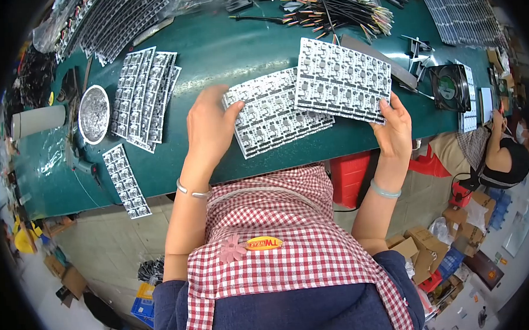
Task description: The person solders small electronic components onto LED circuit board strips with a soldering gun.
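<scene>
My right hand pinches the lower right corner of a white panel of small circuit boards, thumb on top. That panel is tilted above the bench and overlaps a second circuit board panel lower down. At the second panel's left edge is my left hand, its thumb stretched over the edge and apart from the fingers, which are partly blurred. Left of it, several more panels lie overlapped on the green bench. A narrow board strip overhangs the bench's front edge.
A round bowl and a soldering iron are at the left. Cut wires lie at the back. A black fan stands at the right, near another person. A red crate is under the bench.
</scene>
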{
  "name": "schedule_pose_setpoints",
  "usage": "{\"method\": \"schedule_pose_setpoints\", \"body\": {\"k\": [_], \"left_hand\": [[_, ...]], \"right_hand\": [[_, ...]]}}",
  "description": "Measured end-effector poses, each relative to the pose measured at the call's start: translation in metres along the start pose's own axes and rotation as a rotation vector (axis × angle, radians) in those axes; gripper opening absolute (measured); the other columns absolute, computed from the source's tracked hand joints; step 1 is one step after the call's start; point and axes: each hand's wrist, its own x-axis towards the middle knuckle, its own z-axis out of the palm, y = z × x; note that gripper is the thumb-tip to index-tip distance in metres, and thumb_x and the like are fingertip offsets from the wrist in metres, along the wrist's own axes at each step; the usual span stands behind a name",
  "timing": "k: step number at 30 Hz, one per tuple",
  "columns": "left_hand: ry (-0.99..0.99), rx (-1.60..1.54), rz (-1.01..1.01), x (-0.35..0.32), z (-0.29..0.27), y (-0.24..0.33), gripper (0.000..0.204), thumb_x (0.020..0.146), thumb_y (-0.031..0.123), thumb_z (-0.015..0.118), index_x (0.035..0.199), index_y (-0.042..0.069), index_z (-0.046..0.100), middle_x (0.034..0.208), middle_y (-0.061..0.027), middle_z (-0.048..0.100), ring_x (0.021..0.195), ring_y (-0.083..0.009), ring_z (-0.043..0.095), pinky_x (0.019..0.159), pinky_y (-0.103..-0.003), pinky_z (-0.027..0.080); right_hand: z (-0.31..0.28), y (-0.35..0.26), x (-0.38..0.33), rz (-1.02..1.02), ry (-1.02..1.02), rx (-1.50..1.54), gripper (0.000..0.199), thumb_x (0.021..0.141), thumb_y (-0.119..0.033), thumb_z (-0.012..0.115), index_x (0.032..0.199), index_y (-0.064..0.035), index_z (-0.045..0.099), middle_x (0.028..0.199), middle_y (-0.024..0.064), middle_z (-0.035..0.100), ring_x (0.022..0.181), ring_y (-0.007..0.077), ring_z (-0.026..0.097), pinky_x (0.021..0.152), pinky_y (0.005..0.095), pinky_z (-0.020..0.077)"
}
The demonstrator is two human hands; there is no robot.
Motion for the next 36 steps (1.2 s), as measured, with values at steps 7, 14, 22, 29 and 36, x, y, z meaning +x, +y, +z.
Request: {"method": "schedule_pose_setpoints", "body": {"k": [7, 14, 22, 29, 36], "left_hand": [[-0.207, -0.700, -0.250, 0.009, -0.022, -0.014, 0.034, 0.082, 0.007, 0.072, 0.110, -0.003, 0.055, 0.079, -0.0051, 0.067, 0.065, -0.0089, 0.060, 0.058, -0.021, 0.045], [0.149, -0.898, -0.318, -0.030, -0.091, -0.062, 0.034, 0.087, 0.006, 0.068, 0.117, 0.000, 0.055, 0.079, -0.0023, 0.066, 0.061, -0.0053, 0.055, 0.051, -0.018, 0.039], [0.444, -0.998, -0.288, -0.079, -0.142, -0.105, 0.030, 0.091, 0.005, 0.064, 0.118, 0.000, 0.052, 0.092, -0.0026, 0.066, 0.064, -0.0027, 0.056, 0.051, -0.016, 0.042], [0.396, -1.095, -0.287, -0.081, -0.132, -0.113, 0.029, 0.094, 0.007, 0.061, 0.120, -0.003, 0.052, 0.097, -0.0045, 0.066, 0.062, -0.0016, 0.052, 0.053, -0.015, 0.041], [0.387, -1.117, -0.265, -0.078, -0.132, -0.118, 0.033, 0.093, 0.007, 0.063, 0.122, -0.004, 0.051, 0.100, -0.0060, 0.066, 0.065, -0.0028, 0.055, 0.055, -0.016, 0.043]], "right_hand": [[-0.010, -0.002, -0.018, -0.023, 0.026, 0.029, 0.038, 0.091, -0.001, 0.059, 0.126, 0.0073, 0.046, 0.112, 0.0193, 0.065, 0.100, 0.0266, 0.066, 0.086, 0.0438, 0.0551], [0.024, 0.020, -0.016, 0.050, 0.016, 0.011, 0.039, 0.089, 0.002, 0.061, 0.126, 0.0070, 0.048, 0.111, 0.0181, 0.065, 0.097, 0.0244, 0.066, 0.084, 0.0401, 0.0560], [0.066, 0.049, -0.008, 0.072, -0.072, -0.130, 0.044, 0.088, 0.007, 0.059, 0.129, 0.0087, 0.043, 0.110, 0.0194, 0.065, 0.093, 0.0213, 0.067, 0.077, 0.0315, 0.0576], [0.077, 0.050, -0.008, 0.095, -0.109, -0.138, 0.044, 0.088, 0.008, 0.059, 0.129, 0.0089, 0.043, 0.110, 0.0199, 0.066, 0.094, 0.0203, 0.067, 0.078, 0.0309, 0.0575], [0.085, 0.057, -0.010, 0.037, -0.086, -0.262, 0.043, 0.089, 0.008, 0.057, 0.129, 0.0107, 0.044, 0.111, 0.0196, 0.065, 0.097, 0.0182, 0.065, 0.083, 0.0275, 0.0538]]}}
